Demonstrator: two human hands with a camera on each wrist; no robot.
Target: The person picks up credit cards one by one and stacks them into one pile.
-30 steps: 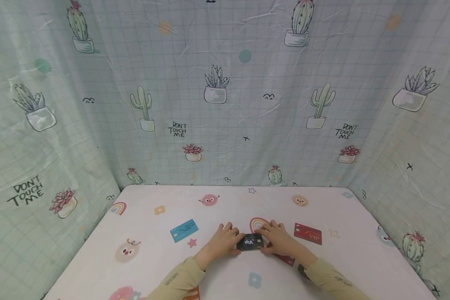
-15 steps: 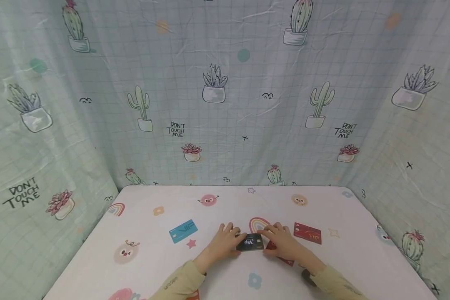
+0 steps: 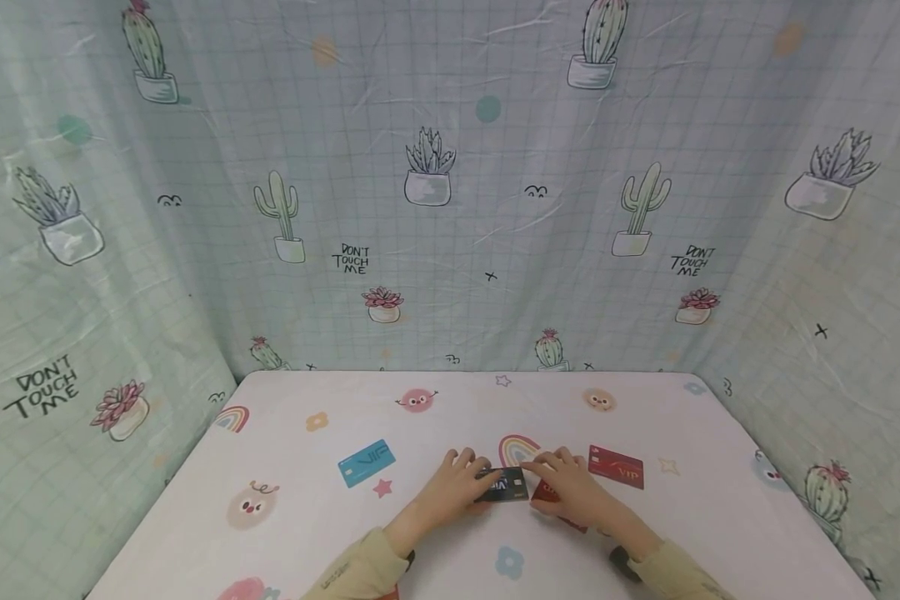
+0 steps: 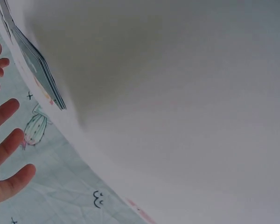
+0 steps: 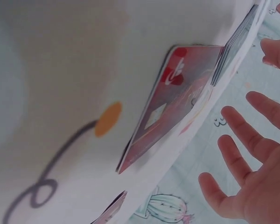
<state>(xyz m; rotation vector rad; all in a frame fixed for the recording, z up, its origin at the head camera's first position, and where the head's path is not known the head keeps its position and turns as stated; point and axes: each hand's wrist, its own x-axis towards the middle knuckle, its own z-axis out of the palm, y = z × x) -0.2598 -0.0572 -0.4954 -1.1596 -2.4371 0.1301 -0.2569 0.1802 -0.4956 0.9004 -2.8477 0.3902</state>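
A thin stack of cards with a black "Vip" card (image 3: 513, 484) on top lies at the table's middle. My left hand (image 3: 452, 487) is over its left end, fingers spread; in the left wrist view these fingers (image 4: 7, 149) stand apart from the stack (image 4: 39, 70). My right hand (image 3: 573, 487) hovers at the right, beside the stack and over a red card (image 3: 544, 493). That red card (image 5: 172, 102) lies tilted close to the stack in the right wrist view, apart from the spread fingers (image 5: 233, 161). The hand hides part of it from above.
A blue VIP card (image 3: 367, 463) lies at the left, another red VIP card (image 3: 616, 467) at the right. An orange card (image 3: 390, 594) peeks out by the left sleeve. The white patterned table (image 3: 450, 550) is bounded by a cactus-print curtain (image 3: 450, 233).
My left hand has shifted slightly right, over more of the black card. My right hand has drawn a little right, uncovering more of the red card beneath it. The stack stays in place.
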